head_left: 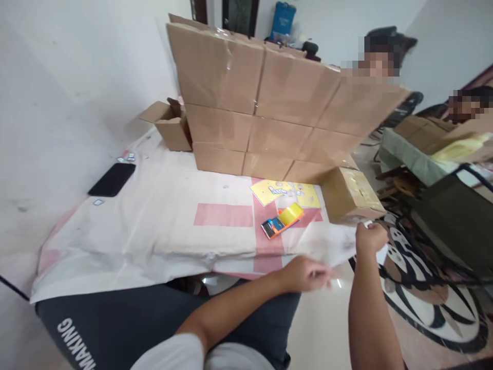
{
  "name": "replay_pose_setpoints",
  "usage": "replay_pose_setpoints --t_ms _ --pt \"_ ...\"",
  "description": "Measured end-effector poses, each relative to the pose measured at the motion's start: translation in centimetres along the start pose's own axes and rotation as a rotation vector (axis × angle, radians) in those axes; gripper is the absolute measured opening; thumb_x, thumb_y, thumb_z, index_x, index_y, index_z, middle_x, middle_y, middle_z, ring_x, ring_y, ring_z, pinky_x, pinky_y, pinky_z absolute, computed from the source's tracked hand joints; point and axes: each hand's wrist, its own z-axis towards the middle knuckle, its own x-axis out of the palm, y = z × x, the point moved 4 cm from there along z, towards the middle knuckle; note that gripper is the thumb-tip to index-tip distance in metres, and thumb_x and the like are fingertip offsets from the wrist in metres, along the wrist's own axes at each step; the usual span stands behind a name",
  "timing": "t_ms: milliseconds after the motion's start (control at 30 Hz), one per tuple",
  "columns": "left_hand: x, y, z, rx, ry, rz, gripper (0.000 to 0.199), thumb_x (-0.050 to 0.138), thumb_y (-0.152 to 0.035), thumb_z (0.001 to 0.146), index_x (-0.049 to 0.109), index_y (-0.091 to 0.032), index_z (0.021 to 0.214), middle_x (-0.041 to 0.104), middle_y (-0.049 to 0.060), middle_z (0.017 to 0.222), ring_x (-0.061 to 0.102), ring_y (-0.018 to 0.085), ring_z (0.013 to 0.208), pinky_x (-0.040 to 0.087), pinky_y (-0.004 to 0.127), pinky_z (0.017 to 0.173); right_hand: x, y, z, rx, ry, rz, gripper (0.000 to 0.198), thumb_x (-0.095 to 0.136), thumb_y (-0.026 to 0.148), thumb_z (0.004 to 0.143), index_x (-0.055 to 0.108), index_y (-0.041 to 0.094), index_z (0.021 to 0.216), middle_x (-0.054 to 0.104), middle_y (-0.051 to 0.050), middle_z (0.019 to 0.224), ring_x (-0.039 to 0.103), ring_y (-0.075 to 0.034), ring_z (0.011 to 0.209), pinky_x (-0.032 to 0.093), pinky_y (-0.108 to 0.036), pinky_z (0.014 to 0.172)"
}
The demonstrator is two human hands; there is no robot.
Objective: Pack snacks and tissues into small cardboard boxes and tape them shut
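Observation:
My right hand (370, 239) is closed at the table's right end, beside a small taped carton (352, 198). A thin white sheet (381, 254) shows above and below its fingers; whether it is paper or plastic I cannot make out. My left hand (308, 275) hangs just off the table's front edge, its curled fingers smeared by motion. Ahead of it lies an orange, blue and yellow packet (282, 221). Behind that packet, yellow cards (271, 191) carry small white cut-out pieces (277, 190).
A tall cardboard partition (250, 103) stands along the table's back, with an open carton (173, 128) at its left. A black phone (112, 180) lies on the pink-and-white tablecloth (173, 195). Other people sit beyond; a dark chair (454, 221) stands at right.

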Motion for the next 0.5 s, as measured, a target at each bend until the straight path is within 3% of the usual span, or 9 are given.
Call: replay_pose_setpoints --t_ms 33,100,167,267,300,367,433,500 --pt "-2.2 -1.3 -2.7 0.121 -0.052 0.06 0.023 0.053 -0.026 0.091 0.076 -0.02 0.09 0.07 -0.002 0.06 0.063 0.01 0.052 0.048 0.02 0.055 -0.1 2.7 -1.3 -0.059 -0.011 -0.004 0.03 0.059 0.014 0.071 0.035 0.026 0.057 0.03 0.005 0.053 0.037 -0.018 0.058 0.037 -0.039 0.069" --pt "-9.1 -3.4 -7.6 0.326 -0.309 0.194 0.018 0.055 -0.026 0.085 0.072 -0.023 0.082 0.052 -0.007 0.041 0.052 0.01 0.041 0.043 0.022 0.049 0.7 9.5 -5.4 -0.253 0.026 0.037 0.032 0.057 0.018 0.078 0.033 0.025 0.057 0.029 0.005 0.053 0.033 -0.015 0.056 0.036 -0.035 0.067" --pt "-18.6 -4.5 -10.9 0.393 -0.648 0.334 0.019 0.051 -0.027 0.09 0.07 -0.025 0.085 0.061 -0.004 0.053 0.056 0.011 0.047 0.047 0.024 0.055 2.8 18.3 -11.8 -0.608 0.182 0.178 0.031 0.06 0.029 0.083 0.04 0.024 0.061 0.038 0.004 0.056 0.039 -0.015 0.057 0.037 -0.031 0.064" --pt "-35.7 -2.9 -13.5 0.016 -1.359 0.546 0.016 0.052 -0.033 0.095 0.066 -0.024 0.098 0.073 0.004 0.088 0.069 0.017 0.081 0.055 0.03 0.076 7.4 32.3 -25.1 -1.25 0.518 0.344 0.013 0.057 0.03 0.091 0.063 0.02 0.085 0.067 -0.007 0.083 0.06 -0.022 0.081 0.049 -0.035 0.078" --pt "-40.8 -1.7 -13.4 -0.109 -1.457 0.566 0.024 0.058 -0.036 0.092 0.063 -0.023 0.111 0.072 0.005 0.099 0.069 0.018 0.09 0.055 0.032 0.081 9.2 36.5 -29.5 -1.423 0.578 0.31 0.015 0.056 0.027 0.093 0.067 0.018 0.096 0.07 -0.013 0.101 0.062 -0.026 0.099 0.049 -0.041 0.091" --pt "-49.7 1.4 -12.3 -0.328 -1.484 0.561 0.07 0.075 -0.036 0.08 0.044 -0.022 0.141 0.062 0.013 0.133 0.063 0.022 0.12 0.052 0.036 0.099 13.7 43.8 -36.5 -1.575 0.624 0.119 0.024 0.051 0.017 0.093 0.07 0.012 0.109 0.067 -0.019 0.123 0.05 -0.031 0.13 0.038 -0.049 0.113" --pt "-56.2 5.0 -10.9 -0.581 -1.473 0.531 0.1 0.085 -0.035 0.071 0.028 -0.018 0.152 0.04 0.022 0.157 0.04 0.029 0.147 0.038 0.043 0.117 18.5 50.1 -40.2 -1.455 0.594 -0.058 0.035 0.049 0.009 0.092 0.067 0.004 0.121 0.061 -0.023 0.134 0.039 -0.034 0.142 0.027 -0.055 0.121" --pt "-60.2 8.1 -9.3 -0.743 -1.44 0.474 0.116 0.088 -0.04 0.068 0.016 -0.018 0.157 0.019 0.026 0.166 0.022 0.035 0.156 0.031 0.05 0.122 22.7 55.1 -41.3 -1.346 0.549 -0.121 0.046 0.047 0.004 0.088 0.058 -0.006 0.131 0.057 -0.029 0.138 0.035 -0.04 0.144 0.018 -0.067 0.12"
